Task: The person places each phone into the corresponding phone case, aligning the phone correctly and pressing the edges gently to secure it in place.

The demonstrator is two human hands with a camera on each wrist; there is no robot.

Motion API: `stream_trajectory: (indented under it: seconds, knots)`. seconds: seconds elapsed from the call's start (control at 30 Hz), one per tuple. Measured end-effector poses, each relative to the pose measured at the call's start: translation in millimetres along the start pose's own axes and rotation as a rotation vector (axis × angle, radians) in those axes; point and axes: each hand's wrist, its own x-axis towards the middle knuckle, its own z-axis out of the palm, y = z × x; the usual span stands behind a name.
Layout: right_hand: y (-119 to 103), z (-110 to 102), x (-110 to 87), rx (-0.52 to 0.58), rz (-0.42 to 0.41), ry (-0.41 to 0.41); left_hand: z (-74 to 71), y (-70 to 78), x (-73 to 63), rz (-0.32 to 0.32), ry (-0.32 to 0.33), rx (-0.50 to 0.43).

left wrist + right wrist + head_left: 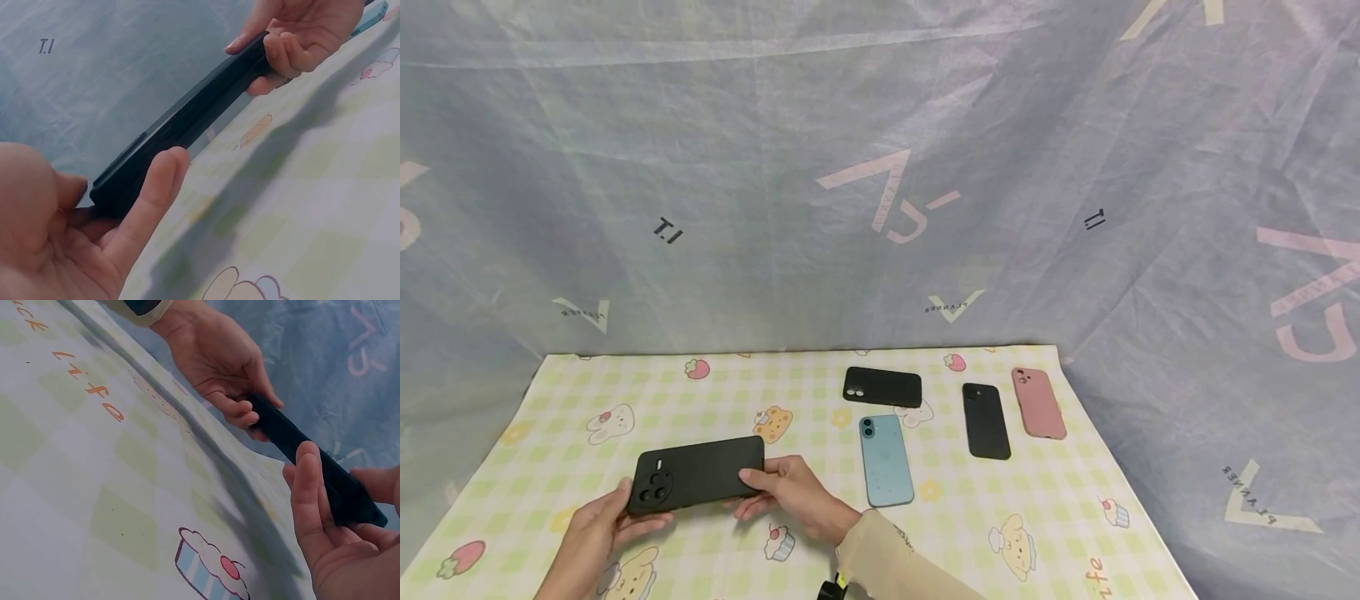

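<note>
Left hand: thumb against the short end, some fingers tucked underneath, one reaching out along the lower edge; we read it as a pinch on the black case. Right hand: thumb on the back face near the other short end, fingers curled beneath, pinching too. Whether a phone sits inside, we can't tell.

Step in hand, our read: a two-handed hold clear of the cloth. To do it well, we'd grip by rims and corners, match pressure at both ends so it doesn't twist, and stay low in case it slips. Left thumb should stay off the camera cluster.

Case position: spans between the two hands, camera end at the left fingers, plain end in the right, back face up, slightly tilted. Wrist views show it raised over the checked tablecloth, shadow below.

Further out, right of the right hand: teal phone, then another black case behind it, black handset, pink case outermost.
</note>
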Motion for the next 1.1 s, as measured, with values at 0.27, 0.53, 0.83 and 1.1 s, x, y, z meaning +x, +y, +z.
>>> stream_trajectory:
  seconds: [0.27, 0.53, 0.83, 1.1]
  knots:
    - [-0.1, 0.3, -0.2, 0.011, -0.006, -0.025, -0.9, -5.3, -1.2, 0.074, 0.022, -0.062]
    - [-0.7, 0.4, 0.0, 0.033, -0.001, -0.026, 1.1, -2.1, -1.1, 0.098, 0.028, -0.033]
    - [-0.9, 0.1, -0.2, 0.043, 0.009, -0.003, 1.3, 4.1, -0.3, 0.065, 0.023, 0.041]
    - [-0.4, -0.3, 1.6, 0.043, 0.008, -0.013, 0.4, 3.2, 0.2, 0.065, 0.030, 0.051]
